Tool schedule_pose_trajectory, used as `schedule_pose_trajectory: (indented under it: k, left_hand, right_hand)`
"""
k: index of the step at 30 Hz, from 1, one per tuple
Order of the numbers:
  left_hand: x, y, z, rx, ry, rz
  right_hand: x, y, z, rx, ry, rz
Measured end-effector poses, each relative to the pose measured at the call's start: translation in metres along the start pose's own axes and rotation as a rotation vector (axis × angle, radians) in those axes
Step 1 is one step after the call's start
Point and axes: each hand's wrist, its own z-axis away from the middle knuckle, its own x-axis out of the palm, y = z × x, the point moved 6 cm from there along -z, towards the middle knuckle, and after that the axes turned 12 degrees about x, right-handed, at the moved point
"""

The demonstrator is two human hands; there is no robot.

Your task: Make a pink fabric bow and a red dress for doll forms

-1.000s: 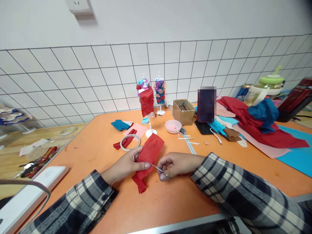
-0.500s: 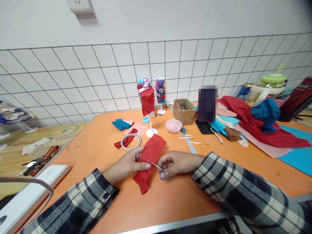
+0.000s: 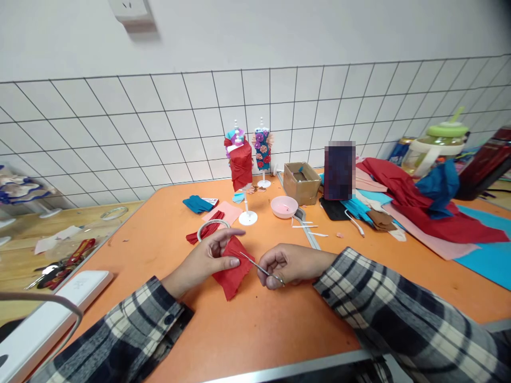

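Note:
My left hand [image 3: 207, 258] pinches a small piece of red crepe cloth [image 3: 233, 271] just above the orange table [image 3: 167, 319], thumb on top and index finger stretched over it. My right hand [image 3: 287, 263] is closed on thin metal tweezers [image 3: 259, 267], whose tip touches the cloth's right edge near my left thumb. Behind my left hand lies a white tape ring [image 3: 211, 227] on a red strip. Further back a small mannequin wrapped in red cloth [image 3: 240, 162] stands on a white stand.
A second decorated mannequin [image 3: 262, 151], a cardboard box [image 3: 301, 182], a pink bowl [image 3: 283, 206] and a blurred dark phone [image 3: 339, 170] sit at the back. Red, blue and pink cloth [image 3: 423, 210] piles at the right. A white power strip [image 3: 51, 314] and red pliers [image 3: 67, 260] lie left.
The red cloth has been folded or gathered smaller under my left hand, whose index finger now stretches over it. My right hand with the tweezers stayed beside it, shifting slightly right.

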Motion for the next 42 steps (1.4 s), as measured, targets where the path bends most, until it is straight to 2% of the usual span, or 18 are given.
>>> schedule_pose_trajectory:
  k: [6,11,13,17,25,31,36,42]
  left_hand:
    - [-0.002,0.006,-0.002,0.125,-0.02,-0.127]
    - [0.01,0.014,0.004,0.183,-0.112,0.034]
    - [0.012,0.013,0.006,0.166,-0.111,0.097]
    - [0.013,0.005,0.005,0.073,-0.081,0.03]
    - [0.015,0.0,0.005,0.046,-0.077,0.056]
    - [0.022,0.002,0.002,0.121,-0.189,0.082]
    - [0.027,0.0,0.003,0.101,-0.271,0.078]
    - [0.028,-0.003,0.005,0.051,-0.278,0.076]
  right_hand:
    - [0.005,-0.006,0.001,-0.04,-0.04,-0.029]
    - [0.011,-0.009,0.0,-0.08,-0.059,-0.035]
    - [0.012,-0.009,-0.001,-0.084,-0.059,-0.028]
    - [0.014,-0.006,-0.002,-0.067,-0.085,-0.061]
    - [0.015,-0.009,-0.001,-0.052,-0.08,-0.073]
    - [0.017,-0.004,0.001,-0.004,-0.133,-0.072]
    - [0.021,0.002,0.003,0.038,-0.232,-0.216]
    - [0.02,0.003,0.001,0.047,-0.21,-0.194]
